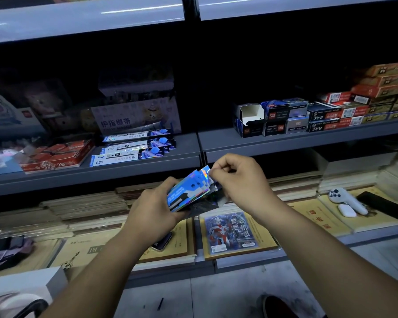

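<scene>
A stack of shiny blue and white packets [189,191] is held in front of the grey middle shelf [147,167]. My left hand [154,207] grips the stack from below and the left. My right hand [237,180] pinches the top corner of the uppermost packet between thumb and fingers. More packets of the same kind [133,145] lie in rows on the middle shelf, up and to the left of my hands.
Red 2B boxes [55,154] lie left on the middle shelf, dark and red small boxes [308,115] right. Below are brown notebooks [90,249], a hero card pack [230,232], a phone [163,242], and a white device [347,200]. A white box [21,288] sits bottom left.
</scene>
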Demonstrator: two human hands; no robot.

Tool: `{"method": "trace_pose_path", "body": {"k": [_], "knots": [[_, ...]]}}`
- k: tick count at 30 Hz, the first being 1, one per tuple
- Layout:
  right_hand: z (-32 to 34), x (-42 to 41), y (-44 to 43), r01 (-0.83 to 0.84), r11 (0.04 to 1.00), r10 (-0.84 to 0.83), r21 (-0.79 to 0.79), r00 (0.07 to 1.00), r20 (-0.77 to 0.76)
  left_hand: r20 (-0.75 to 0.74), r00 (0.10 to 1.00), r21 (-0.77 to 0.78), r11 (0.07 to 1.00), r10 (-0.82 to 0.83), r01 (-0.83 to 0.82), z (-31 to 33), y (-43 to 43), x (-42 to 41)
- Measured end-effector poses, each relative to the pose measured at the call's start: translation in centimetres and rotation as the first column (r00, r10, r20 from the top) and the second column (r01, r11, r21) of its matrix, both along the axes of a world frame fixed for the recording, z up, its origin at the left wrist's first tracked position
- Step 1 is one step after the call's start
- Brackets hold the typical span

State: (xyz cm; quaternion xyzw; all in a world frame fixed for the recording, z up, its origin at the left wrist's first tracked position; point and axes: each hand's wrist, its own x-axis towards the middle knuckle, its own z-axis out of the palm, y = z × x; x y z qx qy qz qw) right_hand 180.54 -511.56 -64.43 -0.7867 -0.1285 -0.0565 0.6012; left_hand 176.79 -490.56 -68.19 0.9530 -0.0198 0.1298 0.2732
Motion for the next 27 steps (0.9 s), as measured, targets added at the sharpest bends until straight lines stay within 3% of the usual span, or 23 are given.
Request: {"method": "trace_pose_path", "body": {"k": [7,11,17,27], "knots": [[1.3,0.1,-1.4,0.047,0.995,-0.046,0.09,0.999,-0.013,-0.037,0.998,0.03,0.999,0.042,-0.041,0.0,0.5,0.1],[1.2,0.3,-1.9,-0.013,0.992,0.018,0.125,0.999,-0.037,-0.034,0.998,0.018,0.999,0.044,-0.043,0.2,0.7,0.1],[0.2,-0.3,-0.9,-0.077,0.996,0.079,0.041,0.996,-0.035,-0.02,1.0,0.056,0.998,0.019,-0.018,0.0,0.3,0.1],[0.1,-0.4,-0.6,-0.06,0.997,0.064,0.043,0.991,-0.114,-0.002,1.0,0.126,0.992,0.014,-0.013,0.4,0.3,-0.2]]}}
